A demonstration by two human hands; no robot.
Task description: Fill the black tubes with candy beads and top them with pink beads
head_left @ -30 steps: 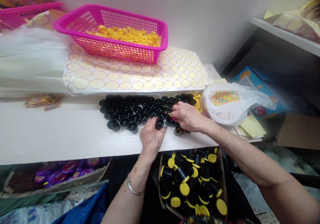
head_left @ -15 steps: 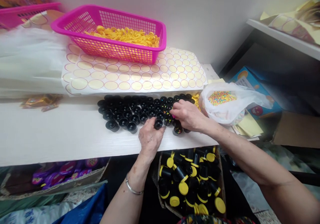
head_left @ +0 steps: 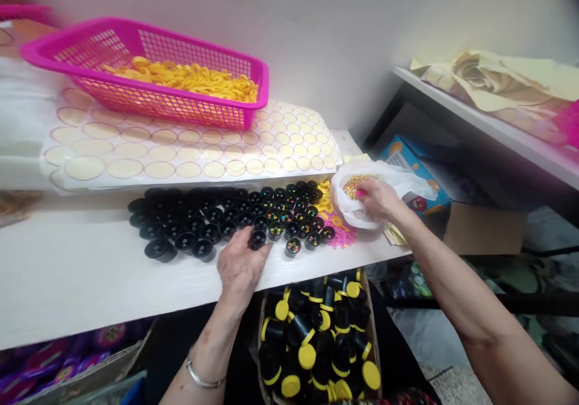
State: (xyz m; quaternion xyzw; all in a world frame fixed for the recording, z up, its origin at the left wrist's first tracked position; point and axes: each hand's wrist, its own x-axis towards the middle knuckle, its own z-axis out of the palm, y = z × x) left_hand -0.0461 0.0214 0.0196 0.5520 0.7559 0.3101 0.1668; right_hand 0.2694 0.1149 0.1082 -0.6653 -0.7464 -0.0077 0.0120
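Observation:
Several small black cups (head_left: pixel 212 215) stand in rows on the white shelf (head_left: pixel 90 272); those at the right end hold coloured candy beads. My left hand (head_left: pixel 239 263) rests at the shelf's front edge, fingers pinched on one black cup (head_left: pixel 257 239). My right hand (head_left: pixel 377 197) reaches into a white plastic bag (head_left: pixel 389 182) of coloured candy beads (head_left: pixel 353 183) and grips a small pink thing (head_left: pixel 360 194) that I cannot make out.
A pink basket (head_left: pixel 149 100) of yellow lids sits on a sheet of round stickers (head_left: pixel 190 152) at the back. Below the shelf is a box of black containers with yellow lids (head_left: pixel 316 339). A blue carton (head_left: pixel 411 173) and a side shelf (head_left: pixel 488 128) stand on the right.
My right hand has left the black cups and moved right into the candy bag. My left hand stays on its cup. The view has swung to the right.

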